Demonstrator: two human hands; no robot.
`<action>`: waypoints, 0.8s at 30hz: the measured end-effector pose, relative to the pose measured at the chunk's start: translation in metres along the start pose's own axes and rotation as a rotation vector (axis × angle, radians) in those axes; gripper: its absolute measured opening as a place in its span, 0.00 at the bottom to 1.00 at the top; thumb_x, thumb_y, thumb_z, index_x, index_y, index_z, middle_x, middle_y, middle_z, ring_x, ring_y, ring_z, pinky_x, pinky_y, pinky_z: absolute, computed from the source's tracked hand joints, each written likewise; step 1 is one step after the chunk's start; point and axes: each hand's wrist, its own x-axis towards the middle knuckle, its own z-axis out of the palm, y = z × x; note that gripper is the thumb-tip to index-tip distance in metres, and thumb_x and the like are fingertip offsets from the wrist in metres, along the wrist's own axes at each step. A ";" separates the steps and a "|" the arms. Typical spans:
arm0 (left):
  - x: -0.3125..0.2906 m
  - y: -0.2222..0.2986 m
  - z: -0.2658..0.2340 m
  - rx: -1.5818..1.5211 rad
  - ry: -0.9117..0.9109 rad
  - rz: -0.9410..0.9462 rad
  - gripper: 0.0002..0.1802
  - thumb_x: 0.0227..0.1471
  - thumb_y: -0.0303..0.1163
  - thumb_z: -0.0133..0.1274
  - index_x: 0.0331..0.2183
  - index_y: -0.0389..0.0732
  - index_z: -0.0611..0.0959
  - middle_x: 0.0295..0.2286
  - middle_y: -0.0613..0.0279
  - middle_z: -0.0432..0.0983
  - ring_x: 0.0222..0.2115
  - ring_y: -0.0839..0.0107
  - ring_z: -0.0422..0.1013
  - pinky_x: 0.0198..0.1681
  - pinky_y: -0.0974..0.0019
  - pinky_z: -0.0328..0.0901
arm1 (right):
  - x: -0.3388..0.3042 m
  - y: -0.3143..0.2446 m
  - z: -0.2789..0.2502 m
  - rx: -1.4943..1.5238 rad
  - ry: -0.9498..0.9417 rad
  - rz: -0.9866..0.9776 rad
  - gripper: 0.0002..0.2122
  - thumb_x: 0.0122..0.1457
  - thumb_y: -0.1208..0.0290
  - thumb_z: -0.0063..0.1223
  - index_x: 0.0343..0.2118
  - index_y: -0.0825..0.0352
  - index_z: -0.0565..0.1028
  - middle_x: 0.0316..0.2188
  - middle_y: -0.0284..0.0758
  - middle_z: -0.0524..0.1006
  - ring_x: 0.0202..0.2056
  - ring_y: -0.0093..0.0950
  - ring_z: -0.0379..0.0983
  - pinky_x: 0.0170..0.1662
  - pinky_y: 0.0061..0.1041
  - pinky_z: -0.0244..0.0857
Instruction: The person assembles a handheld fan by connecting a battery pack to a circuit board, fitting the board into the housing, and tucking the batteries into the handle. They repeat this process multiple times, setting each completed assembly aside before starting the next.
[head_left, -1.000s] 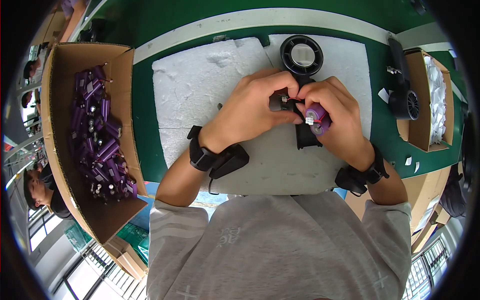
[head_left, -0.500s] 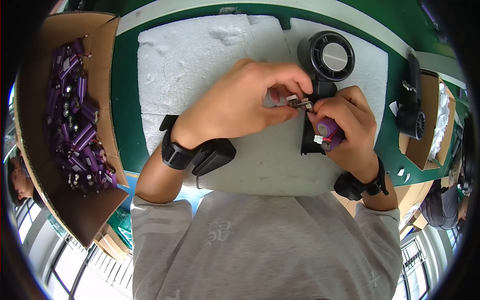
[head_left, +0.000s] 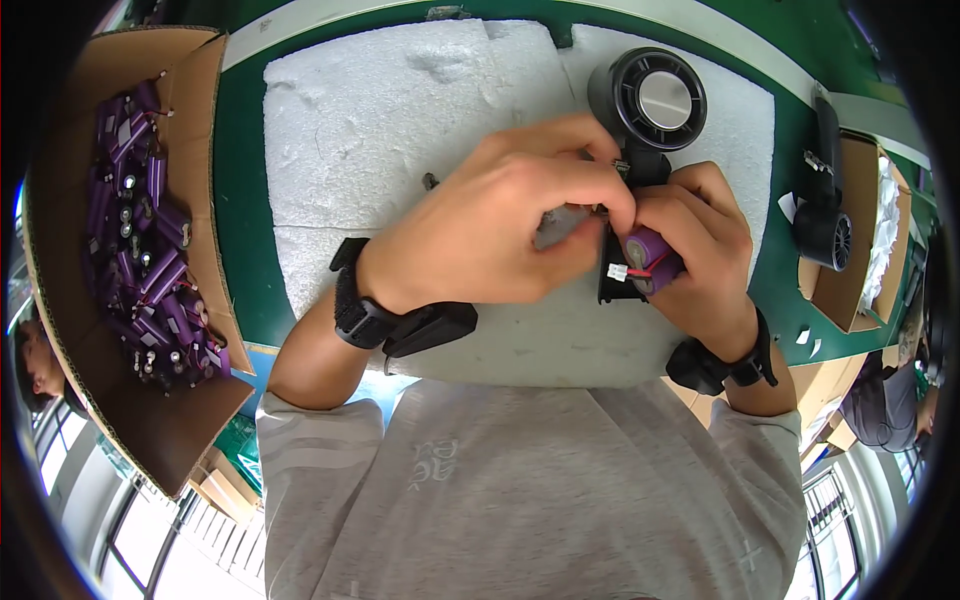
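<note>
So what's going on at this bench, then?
A person is working bare-handed over a white foam board. The right hand holds two purple cylinders with red wires and a white connector. The left hand is by the handle of a black fan-like device; what its fingers grip is unclear. More purple cylinders lie in a cardboard box.

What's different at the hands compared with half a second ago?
The left hand has moved right, closer to the right hand and over the black handheld fan, so the small circuit board it held is mostly hidden. The right hand still grips the purple battery pack; the fan still lies on the white foam.
</note>
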 end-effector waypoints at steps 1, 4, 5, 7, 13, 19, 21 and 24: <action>0.001 0.001 0.005 -0.060 0.037 -0.011 0.16 0.35 0.12 0.58 0.29 0.40 0.82 0.33 0.60 0.73 0.30 0.71 0.72 0.28 0.74 0.65 | 0.000 0.000 0.000 0.002 0.000 -0.001 0.13 0.33 0.82 0.62 0.26 0.64 0.75 0.25 0.29 0.77 0.28 0.33 0.68 0.26 0.26 0.65; 0.000 0.001 0.007 -0.139 0.068 -0.074 0.15 0.36 0.12 0.58 0.29 0.40 0.81 0.32 0.61 0.72 0.30 0.73 0.71 0.27 0.74 0.64 | 0.000 0.004 -0.004 0.153 0.012 0.037 0.11 0.39 0.80 0.63 0.29 0.65 0.77 0.24 0.31 0.76 0.29 0.29 0.69 0.26 0.23 0.64; 0.000 0.000 0.007 -0.160 0.060 -0.125 0.15 0.37 0.12 0.57 0.29 0.40 0.81 0.32 0.62 0.72 0.30 0.74 0.71 0.28 0.74 0.64 | 0.000 0.005 -0.007 0.152 0.013 0.037 0.11 0.39 0.80 0.63 0.29 0.65 0.77 0.24 0.31 0.76 0.29 0.29 0.69 0.26 0.23 0.64; 0.000 -0.001 0.006 -0.180 0.055 -0.176 0.14 0.37 0.12 0.57 0.29 0.40 0.80 0.32 0.63 0.71 0.29 0.75 0.71 0.28 0.74 0.64 | 0.001 0.005 -0.014 0.323 0.088 0.174 0.10 0.44 0.78 0.63 0.31 0.66 0.78 0.23 0.32 0.75 0.28 0.27 0.70 0.27 0.21 0.62; -0.001 -0.004 0.003 -0.219 -0.007 -0.162 0.12 0.40 0.15 0.60 0.29 0.39 0.80 0.31 0.63 0.71 0.29 0.76 0.70 0.30 0.75 0.63 | -0.009 0.002 -0.022 0.668 0.066 0.514 0.11 0.58 0.69 0.52 0.34 0.74 0.77 0.26 0.40 0.76 0.25 0.24 0.70 0.29 0.20 0.62; 0.002 -0.001 0.002 -0.375 0.000 -0.187 0.08 0.45 0.20 0.62 0.30 0.36 0.80 0.31 0.63 0.72 0.31 0.75 0.69 0.31 0.75 0.64 | -0.002 0.004 -0.018 0.165 0.051 0.138 0.07 0.49 0.77 0.62 0.33 0.69 0.80 0.22 0.33 0.73 0.16 0.22 0.66 0.20 0.19 0.59; 0.001 -0.006 0.003 -0.345 0.003 -0.176 0.07 0.48 0.22 0.62 0.31 0.35 0.80 0.31 0.62 0.72 0.31 0.76 0.70 0.31 0.74 0.65 | -0.002 0.002 -0.017 0.131 0.066 0.104 0.07 0.49 0.77 0.63 0.32 0.69 0.80 0.22 0.33 0.73 0.16 0.22 0.66 0.19 0.19 0.59; 0.001 -0.007 0.006 -0.384 0.043 -0.187 0.06 0.49 0.24 0.61 0.30 0.35 0.81 0.29 0.62 0.73 0.29 0.77 0.70 0.30 0.74 0.65 | -0.003 -0.001 -0.020 0.070 -0.016 0.084 0.07 0.51 0.79 0.60 0.34 0.73 0.79 0.25 0.37 0.75 0.22 0.27 0.71 0.24 0.22 0.63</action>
